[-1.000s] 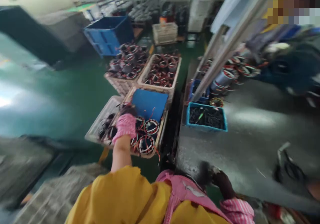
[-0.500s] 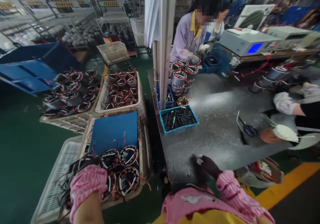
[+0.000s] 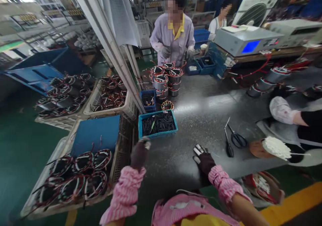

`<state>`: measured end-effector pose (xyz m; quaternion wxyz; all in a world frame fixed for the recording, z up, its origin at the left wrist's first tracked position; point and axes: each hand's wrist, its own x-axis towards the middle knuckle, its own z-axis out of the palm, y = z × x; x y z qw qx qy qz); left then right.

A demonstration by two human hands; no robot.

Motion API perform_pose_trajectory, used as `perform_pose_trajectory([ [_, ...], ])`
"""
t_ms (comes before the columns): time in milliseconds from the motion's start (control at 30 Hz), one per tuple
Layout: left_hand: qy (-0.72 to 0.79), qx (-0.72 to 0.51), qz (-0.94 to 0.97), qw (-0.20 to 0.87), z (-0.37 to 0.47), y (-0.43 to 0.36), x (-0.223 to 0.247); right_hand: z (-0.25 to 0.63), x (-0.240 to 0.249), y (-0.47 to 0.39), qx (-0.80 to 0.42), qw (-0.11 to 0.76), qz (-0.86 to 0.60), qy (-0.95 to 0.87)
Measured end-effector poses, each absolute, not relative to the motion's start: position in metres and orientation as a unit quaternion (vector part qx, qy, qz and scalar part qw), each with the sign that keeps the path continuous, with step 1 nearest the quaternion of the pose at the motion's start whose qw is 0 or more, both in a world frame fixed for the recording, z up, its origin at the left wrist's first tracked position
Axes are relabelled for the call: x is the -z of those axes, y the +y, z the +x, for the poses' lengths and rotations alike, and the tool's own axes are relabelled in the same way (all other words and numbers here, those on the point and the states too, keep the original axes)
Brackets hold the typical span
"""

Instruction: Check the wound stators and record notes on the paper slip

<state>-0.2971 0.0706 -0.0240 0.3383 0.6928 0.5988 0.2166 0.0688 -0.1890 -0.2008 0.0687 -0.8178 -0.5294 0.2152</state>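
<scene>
Fingers of left hand [image 3: 139, 153] loosely curled, right hand [image 3: 204, 159] spread on table [image 3: 201, 118]

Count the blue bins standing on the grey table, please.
3: one teal bin nearest the hands, one small bin behind it, one far back by the co-worker. Others may be hidden.

Grey metal table [image 3: 201, 118] w/ teal bin [image 3: 158, 124], scissors [image 3: 236, 139], stacked stators [image 3: 164, 80], blue bin [image 3: 148, 100].
</scene>
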Motion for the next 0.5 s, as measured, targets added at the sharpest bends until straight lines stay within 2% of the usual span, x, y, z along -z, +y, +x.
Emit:
perform_pose_trajectory([
  [100, 0.476, -0.103, 0.778, 0.397, -0.209, 0.031, 0.048, 0.119, 0.205, -0.191, -0.165, 0.028, -0.881, -0.442],
  [200, 0.393, -0.034, 0.822, 0.41, -0.144, 0.015, 0.04, 0.151, 0.203, -0.176, -0.142, 0.045, -0.881, -0.45],
  [333, 0.375, -0.057, 0.839, 0.39, -0.066, 0.05, -0.008, 0.163, 0.205, -0.146, -0.174, 0.074, -0.853, -0.486],
  [500, 0.422, -0.14, 0.815, 0.371, 0.035, 0.157, -0.08, 0.158, 0.215, -0.125, -0.199, 0.115, -0.863, -0.45],
])
